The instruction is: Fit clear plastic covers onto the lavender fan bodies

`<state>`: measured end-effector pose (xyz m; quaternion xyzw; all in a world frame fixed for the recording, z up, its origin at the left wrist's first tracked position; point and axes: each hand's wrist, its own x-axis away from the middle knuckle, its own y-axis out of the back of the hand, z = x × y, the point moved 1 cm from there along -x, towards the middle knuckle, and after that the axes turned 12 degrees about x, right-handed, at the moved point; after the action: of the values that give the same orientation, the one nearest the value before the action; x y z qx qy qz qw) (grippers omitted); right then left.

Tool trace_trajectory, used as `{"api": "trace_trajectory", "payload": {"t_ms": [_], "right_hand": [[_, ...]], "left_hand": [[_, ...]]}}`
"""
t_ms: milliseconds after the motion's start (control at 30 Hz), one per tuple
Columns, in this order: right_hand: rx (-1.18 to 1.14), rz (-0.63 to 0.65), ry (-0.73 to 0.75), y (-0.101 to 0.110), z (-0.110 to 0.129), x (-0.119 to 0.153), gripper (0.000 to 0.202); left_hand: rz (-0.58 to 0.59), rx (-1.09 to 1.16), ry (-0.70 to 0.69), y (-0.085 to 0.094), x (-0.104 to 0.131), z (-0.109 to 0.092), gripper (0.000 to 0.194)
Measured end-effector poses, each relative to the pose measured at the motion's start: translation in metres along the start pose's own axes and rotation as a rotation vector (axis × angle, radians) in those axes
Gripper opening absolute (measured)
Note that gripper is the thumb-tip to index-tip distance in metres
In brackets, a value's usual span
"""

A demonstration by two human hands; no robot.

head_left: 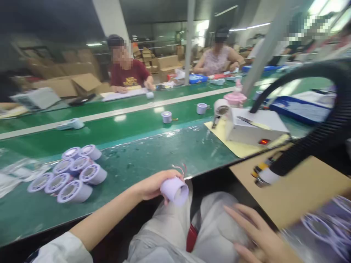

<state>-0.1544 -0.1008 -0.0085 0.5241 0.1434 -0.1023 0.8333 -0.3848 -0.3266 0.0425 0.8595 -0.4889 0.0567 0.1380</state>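
My left hand point(156, 184) is wrapped round a lilac plastic cylinder housing point(175, 190) above my lap. Its hollow end faces me, and thin red and white wires point(181, 168) stick out behind it. Down at the lower right, my right hand point(255, 230) is spread with its fingers apart and nothing in it; motion smears it somewhat. Several like lilac housings point(74, 190) stand in a cluster on the left of the green bench. More lilac housings point(319, 226) lie in a clear plastic bag beyond my right hand.
A white box with a red-lit switch point(255, 126) stands on yellow paper at the bench edge. A black flexible hose point(307, 146) arches over the right side, above a cardboard sheet point(296, 190). Lilac parts point(166, 117) sit on the green conveyor belt point(131, 126). Two people work across it.
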Motion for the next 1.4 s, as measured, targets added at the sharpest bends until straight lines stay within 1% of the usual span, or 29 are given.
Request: {"api": "trace_trajectory", "payload": {"t_ms": [67,100,133,167,200,267,300,333,367,433,500,533,600,667,733,767,800,867,933,1000,1033,1100,1133,1200,1233,1300,1400], "right_hand": [[0.169,-0.048,0.074,0.006,0.023,-0.007,0.054],[0.23,-0.057,0.068,0.006,0.03,-0.013,0.052],[0.278,-0.034,0.039,0.005,0.035,-0.02,0.049],[0.302,-0.004,-0.003,0.004,0.036,-0.024,0.044],[0.314,0.028,-0.049,0.004,0.037,-0.025,0.036],[0.279,0.092,-0.138,0.006,0.037,-0.021,0.018],[0.228,0.118,-0.182,0.008,0.038,-0.017,0.011],[0.153,0.135,-0.225,0.01,0.039,-0.013,0.009],[0.06,0.146,-0.27,0.012,0.04,-0.009,0.011],[-0.116,0.135,-0.359,0.016,0.042,-0.005,0.015],[-0.21,0.089,-0.426,0.019,0.043,-0.005,0.023],[-0.235,0.068,-0.458,0.02,0.044,-0.006,0.027],[-0.308,0.048,-0.524,0.021,0.044,-0.008,0.032],[-0.416,0.039,-0.589,0.022,0.045,-0.009,0.034],[-0.502,0.011,-0.639,0.023,0.046,-0.01,0.034],[-0.53,-0.013,-0.656,0.024,0.046,-0.01,0.034],[-0.554,-0.039,-0.674,0.024,0.045,-0.009,0.033],[-0.627,-0.08,-0.72,0.023,0.042,-0.008,0.032],[-0.738,-0.098,-0.782,0.02,0.037,-0.006,0.028],[-0.827,-0.1,-0.796,0.017,0.034,-0.002,0.028],[-0.832,-0.093,-0.757,0.016,0.033,0.0,0.025],[-0.724,-0.071,-0.597,0.015,0.033,0.004,0.012],[-0.633,-0.066,-0.5,0.014,0.034,0.007,0.016],[-0.459,-0.058,-0.356,0.014,0.037,0.013,0.034],[-0.404,-0.056,-0.321,0.015,0.038,0.015,0.037],[-0.376,-0.039,-0.311,0.016,0.04,0.019,0.035],[-0.426,0.007,-0.367,0.022,0.043,0.02,0.035]], "left_hand": [[0.33,0.205,0.078,-0.042,-0.013,0.002,0.044],[0.451,0.259,0.124,-0.058,-0.017,0.002,0.04],[0.524,0.254,0.143,-0.069,-0.02,0.0,0.035],[0.545,0.187,0.117,-0.077,-0.022,-0.003,0.03],[0.537,0.093,0.053,-0.081,-0.023,-0.007,0.026],[0.471,-0.086,-0.108,-0.085,-0.024,-0.014,0.021],[0.428,-0.144,-0.172,-0.086,-0.024,-0.015,0.021],[0.383,-0.175,-0.212,-0.087,-0.023,-0.016,0.021],[0.343,-0.184,-0.23,-0.089,-0.023,-0.014,0.024],[0.287,-0.176,-0.26,-0.093,-0.022,-0.007,0.044],[0.263,-0.164,-0.309,-0.097,-0.022,0.003,0.063],[0.255,-0.157,-0.341,-0.099,-0.022,0.009,0.067],[0.236,-0.125,-0.405,-0.102,-0.02,0.019,0.064],[0.195,-0.074,-0.462,-0.103,-0.018,0.026,0.061],[0.147,-0.025,-0.511,-0.102,-0.016,0.03,0.062],[0.141,-0.012,-0.522,-0.102,-0.016,0.03,0.065],[0.157,-0.006,-0.518,-0.102,-0.015,0.029,0.068],[0.255,0.022,-0.457,-0.102,-0.014,0.025,0.073],[0.369,0.092,-0.34,-0.104,-0.013,0.021,0.07],[0.424,0.207,-0.227,-0.106,-0.011,0.019,0.065],[0.428,0.278,-0.181,-0.107,-0.01,0.019,0.062],[0.41,0.445,-0.11,-0.108,-0.008,0.021,0.06],[0.397,0.529,-0.078,-0.109,-0.007,0.022,0.06],[0.394,0.645,-0.01,-0.109,-0.005,0.025,0.062],[0.403,0.661,0.018,-0.108,-0.005,0.026,0.064],[0.423,0.622,0.036,-0.107,-0.004,0.026,0.069],[0.426,0.517,-0.023,-0.104,-0.002,0.019,0.074]]}}
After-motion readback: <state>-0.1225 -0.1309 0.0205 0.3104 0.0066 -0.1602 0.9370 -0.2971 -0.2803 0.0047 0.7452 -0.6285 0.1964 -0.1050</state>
